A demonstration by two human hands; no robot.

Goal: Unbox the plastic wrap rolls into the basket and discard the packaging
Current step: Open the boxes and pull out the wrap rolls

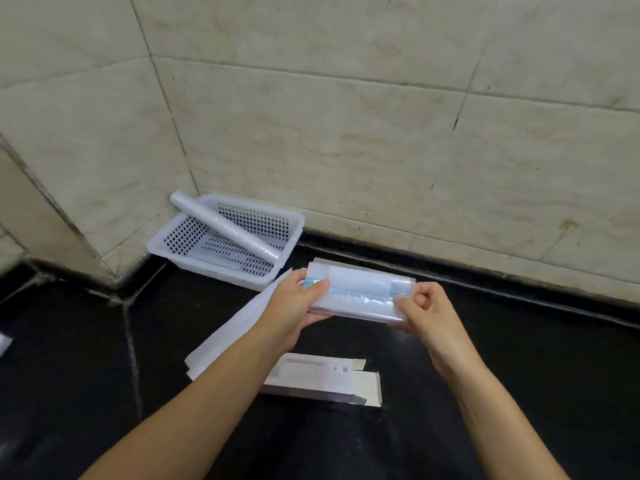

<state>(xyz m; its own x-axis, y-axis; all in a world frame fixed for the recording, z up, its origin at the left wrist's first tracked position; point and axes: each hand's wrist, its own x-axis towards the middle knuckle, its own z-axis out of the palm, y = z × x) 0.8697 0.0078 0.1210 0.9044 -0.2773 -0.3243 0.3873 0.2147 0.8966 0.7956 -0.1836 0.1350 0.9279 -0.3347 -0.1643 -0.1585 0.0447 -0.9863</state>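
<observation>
I hold a white plastic wrap box with a blue strip level above the black counter, lengthwise between both hands. My left hand grips its left end, thumb on top. My right hand pinches its right end. A white perforated basket sits in the wall corner, and one plastic wrap roll lies in it slantwise, its upper end sticking over the rim.
An opened cardboard box lies flat on the counter under my arms. A white sheet of packaging lies left of it, partly under my left arm. Tiled walls close off the back and left. A pale object shows at the left edge.
</observation>
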